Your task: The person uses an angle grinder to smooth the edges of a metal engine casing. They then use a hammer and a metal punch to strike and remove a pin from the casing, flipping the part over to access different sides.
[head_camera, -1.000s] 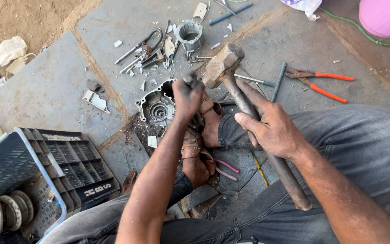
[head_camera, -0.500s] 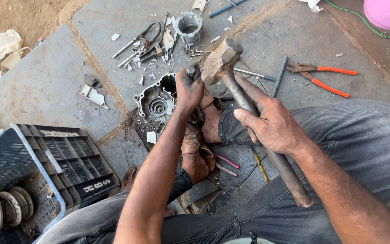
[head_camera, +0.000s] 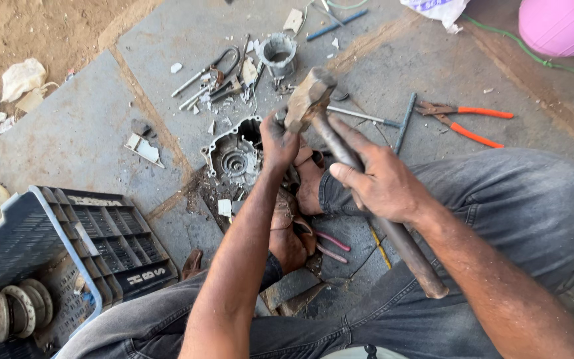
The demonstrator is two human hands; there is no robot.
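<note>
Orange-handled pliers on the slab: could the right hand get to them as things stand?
Probably not at once. The pliers lie in the open beyond the knee with nothing over them, but the right hand is closed round the hammer handle, so it would need to let go first.

Both forearms are bare, with no sleeves, watch or bands in view. The left hand point(head_camera: 279, 141), in the middle of the frame, is smeared dark with grease along the fingers and knuckles. The right hand point(head_camera: 383, 183), just right of centre, shows the same grime on fingers and nails. Faded grey-blue jeans point(head_camera: 499, 199) cover the legs, filling the right side and the lower edge; the cloth is creased, dusty, with a seam at the knee. A brown sandal point(head_camera: 287, 229) sits on a foot, centre, below the hands.
</note>
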